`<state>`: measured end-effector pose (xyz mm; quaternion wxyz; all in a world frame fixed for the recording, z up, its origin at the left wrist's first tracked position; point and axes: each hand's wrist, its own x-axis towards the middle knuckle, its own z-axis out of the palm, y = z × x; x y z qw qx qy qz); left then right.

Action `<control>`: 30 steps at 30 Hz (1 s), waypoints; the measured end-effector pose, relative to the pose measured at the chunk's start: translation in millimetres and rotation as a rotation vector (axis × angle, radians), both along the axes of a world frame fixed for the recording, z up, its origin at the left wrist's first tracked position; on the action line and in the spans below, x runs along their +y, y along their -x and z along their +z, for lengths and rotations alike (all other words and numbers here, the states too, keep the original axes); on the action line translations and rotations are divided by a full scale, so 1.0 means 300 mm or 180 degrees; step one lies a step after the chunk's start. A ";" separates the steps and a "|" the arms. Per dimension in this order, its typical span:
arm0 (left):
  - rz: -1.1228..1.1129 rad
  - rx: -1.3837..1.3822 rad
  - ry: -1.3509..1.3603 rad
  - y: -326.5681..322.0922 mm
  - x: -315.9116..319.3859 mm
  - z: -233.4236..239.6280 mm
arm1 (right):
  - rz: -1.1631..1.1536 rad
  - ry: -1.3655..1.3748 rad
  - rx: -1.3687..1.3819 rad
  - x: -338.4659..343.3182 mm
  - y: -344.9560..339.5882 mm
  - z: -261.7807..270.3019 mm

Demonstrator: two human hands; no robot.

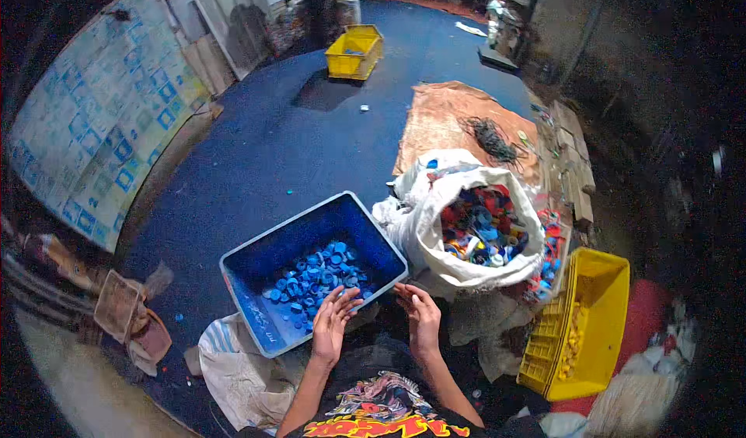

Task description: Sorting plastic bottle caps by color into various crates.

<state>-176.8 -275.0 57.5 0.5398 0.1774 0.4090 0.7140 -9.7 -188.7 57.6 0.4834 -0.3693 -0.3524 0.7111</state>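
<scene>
A blue plastic crate (pixel 239 286) with a pale rim stands tilted in front of me, holding a heap of blue bottle caps (pixel 326 272). My left hand (pixel 334 321), fingers apart and empty, is over the crate's near rim. Just outside the near right corner of the crate, my right hand (pixel 419 315) is raised with its fingers spread, holding nothing visible. Right of the crate, a white woven sack (pixel 428 245) with a rolled-open mouth is full of mixed coloured caps (pixel 486 228).
A yellow crate (pixel 603 327) with yellow caps stands at the right. Farther off on the blue floor is another yellow crate (pixel 352 65) with some blue pieces. An orange-brown sheet (pixel 437 117) with tangled dark string (pixel 492 138) lies beyond the sack. A white sack (pixel 245 368) lies near left.
</scene>
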 end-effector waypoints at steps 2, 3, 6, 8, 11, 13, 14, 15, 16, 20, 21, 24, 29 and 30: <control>-0.0183 0.0005 0.0045 -0.031 0.011 -0.003 | -0.0247 0.0107 0.0022 -0.022 -0.060 0.002; -0.0275 0.0011 0.0099 -0.049 0.016 -0.007 | -0.0332 0.0106 0.0021 -0.032 -0.090 0.002; -0.0445 0.0076 0.0089 -0.102 0.048 -0.017 | -0.0543 0.0194 0.0080 -0.057 -0.176 -0.006; -0.0508 0.0137 0.0102 -0.135 0.072 -0.036 | -0.0662 -0.0001 0.0017 -0.066 -0.228 -0.022; -0.0668 0.0183 0.0147 -0.207 0.106 -0.031 | -0.0853 0.0084 0.0162 -0.083 -0.303 -0.011; -0.0809 0.0088 0.0125 -0.269 0.130 -0.013 | -0.1003 0.0075 0.0217 -0.089 -0.354 -0.010; -0.0920 0.0090 0.0119 -0.298 0.141 -0.013 | -0.1049 0.0069 0.0248 -0.091 -0.381 -0.009; -0.1024 0.0088 0.0114 -0.331 0.156 -0.008 | -0.1137 0.0062 0.0263 -0.090 -0.411 -0.010; -0.1119 0.0021 0.0180 -0.365 0.168 0.002 | -0.1199 0.0078 0.0291 -0.089 -0.441 -0.013; -0.1380 -0.0008 0.0178 -0.501 0.226 0.014 | -0.1396 0.0155 0.0323 -0.078 -0.565 0.014; -0.1419 -0.0011 0.0177 -0.526 0.241 0.012 | -0.1435 0.0152 0.0319 -0.072 -0.593 0.020; -0.1454 -0.0040 0.0136 -0.599 0.281 -0.004 | -0.1528 0.0127 0.0261 -0.056 -0.678 0.031; -0.1434 0.0116 0.0137 -0.684 0.337 -0.014 | -0.1431 -0.0041 -0.0074 -0.009 -0.797 -0.012; -0.1404 0.0102 0.0156 -0.696 0.345 -0.014 | -0.1428 -0.0039 -0.0073 0.008 -0.813 -0.024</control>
